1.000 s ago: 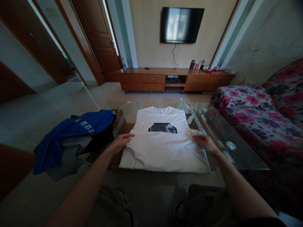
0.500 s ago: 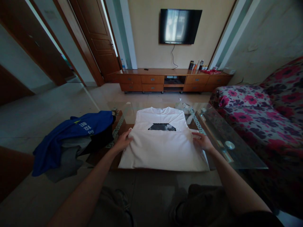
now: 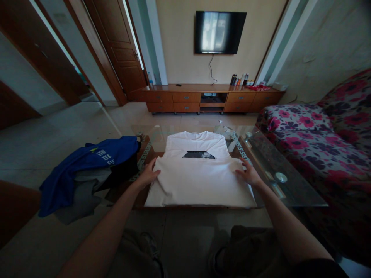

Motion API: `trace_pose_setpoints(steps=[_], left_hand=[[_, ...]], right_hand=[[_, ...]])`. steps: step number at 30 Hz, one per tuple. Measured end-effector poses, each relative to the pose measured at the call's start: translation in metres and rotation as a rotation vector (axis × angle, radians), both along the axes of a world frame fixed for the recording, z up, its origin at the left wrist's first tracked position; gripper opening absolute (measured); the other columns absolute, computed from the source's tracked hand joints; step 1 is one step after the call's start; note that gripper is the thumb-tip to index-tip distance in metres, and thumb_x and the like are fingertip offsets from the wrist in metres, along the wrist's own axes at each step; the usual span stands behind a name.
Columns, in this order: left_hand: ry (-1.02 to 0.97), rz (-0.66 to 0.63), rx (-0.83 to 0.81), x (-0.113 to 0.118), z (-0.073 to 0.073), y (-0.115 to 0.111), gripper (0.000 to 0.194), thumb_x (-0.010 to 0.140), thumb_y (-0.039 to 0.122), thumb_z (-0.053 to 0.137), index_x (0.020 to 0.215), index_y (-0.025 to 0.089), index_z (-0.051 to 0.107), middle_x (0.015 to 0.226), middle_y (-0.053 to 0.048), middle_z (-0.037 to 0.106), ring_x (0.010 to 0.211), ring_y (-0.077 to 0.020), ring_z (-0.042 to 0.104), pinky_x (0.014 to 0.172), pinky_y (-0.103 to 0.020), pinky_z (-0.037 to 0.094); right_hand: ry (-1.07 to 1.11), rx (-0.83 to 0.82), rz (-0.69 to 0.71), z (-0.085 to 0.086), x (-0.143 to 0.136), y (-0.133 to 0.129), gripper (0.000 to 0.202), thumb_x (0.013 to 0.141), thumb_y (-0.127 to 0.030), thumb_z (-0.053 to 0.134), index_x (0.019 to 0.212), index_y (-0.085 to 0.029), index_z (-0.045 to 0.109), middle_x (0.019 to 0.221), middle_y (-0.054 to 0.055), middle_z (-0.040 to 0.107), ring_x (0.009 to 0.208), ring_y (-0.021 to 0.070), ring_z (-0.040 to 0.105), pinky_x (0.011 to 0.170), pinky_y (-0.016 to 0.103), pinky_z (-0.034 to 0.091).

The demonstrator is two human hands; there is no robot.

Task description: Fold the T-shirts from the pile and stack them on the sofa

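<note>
A white T-shirt (image 3: 199, 181) lies on the glass table, its lower part folded up over the chest and partly covering a dark printed picture (image 3: 198, 155). My left hand (image 3: 149, 174) is at the shirt's left edge, near the fold, with thumb and fingers apart and touching the cloth. At the right edge, level with it, my right hand (image 3: 248, 173) rests against the cloth, its fingers spread. Neither hand visibly pinches the fabric.
Blue clothing (image 3: 87, 160) with grey and black garments is heaped at the table's left. The glass table (image 3: 301, 193) extends right, beside a floral sofa (image 3: 307, 146). Behind stand a low wooden cabinet (image 3: 185, 97) and a wall-mounted television (image 3: 220, 33).
The fold has shifted slightly away from me, covering a bit more of the print. The fingers of both hands have spread at the shirt's sides.
</note>
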State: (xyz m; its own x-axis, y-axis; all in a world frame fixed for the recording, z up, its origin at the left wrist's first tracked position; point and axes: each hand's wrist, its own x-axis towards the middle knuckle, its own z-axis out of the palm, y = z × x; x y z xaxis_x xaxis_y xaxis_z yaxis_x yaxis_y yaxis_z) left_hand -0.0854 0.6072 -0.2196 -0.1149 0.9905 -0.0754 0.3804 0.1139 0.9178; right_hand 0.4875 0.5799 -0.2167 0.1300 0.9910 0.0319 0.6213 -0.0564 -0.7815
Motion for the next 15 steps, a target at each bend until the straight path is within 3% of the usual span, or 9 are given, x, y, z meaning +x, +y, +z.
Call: trace_pose_setpoints(steps=[6, 10, 15], left_hand=[[0.019, 0.025, -0.217, -0.012, 0.018, -0.02, 0.11, 0.071, 0.035, 0.085, 0.16, 0.011, 0.025, 0.132, -0.024, 0.061, 0.106, -0.0297, 0.069, 0.089, -0.039, 0.055], [-0.05, -0.007, -0.248, -0.017, 0.032, -0.036, 0.106, 0.069, 0.037, 0.086, 0.155, 0.008, 0.032, 0.114, -0.019, 0.071, 0.099, -0.0281, 0.071, 0.088, -0.038, 0.054], [-0.209, -0.209, -0.207, -0.017, 0.043, -0.05, 0.09, 0.069, 0.04, 0.085, 0.147, 0.014, 0.046, 0.113, -0.015, 0.073, 0.1, -0.0284, 0.072, 0.086, -0.038, 0.055]], right_hand=[[-0.196, -0.267, -0.096, 0.009, 0.016, -0.018, 0.075, 0.078, -0.048, 0.075, 0.136, -0.008, 0.052, 0.092, 0.013, 0.071, 0.077, 0.022, 0.067, 0.072, 0.033, 0.053], [-0.065, -0.38, -0.042, 0.017, 0.018, -0.031, 0.071, 0.073, -0.048, 0.081, 0.127, -0.009, 0.056, 0.09, 0.012, 0.071, 0.073, 0.0208, 0.068, 0.064, 0.03, 0.051], [0.068, -0.444, 0.019, 0.034, 0.014, -0.045, 0.081, 0.074, -0.051, 0.08, 0.137, -0.01, 0.049, 0.075, 0.006, 0.068, 0.057, 0.0178, 0.062, 0.051, 0.027, 0.045]])
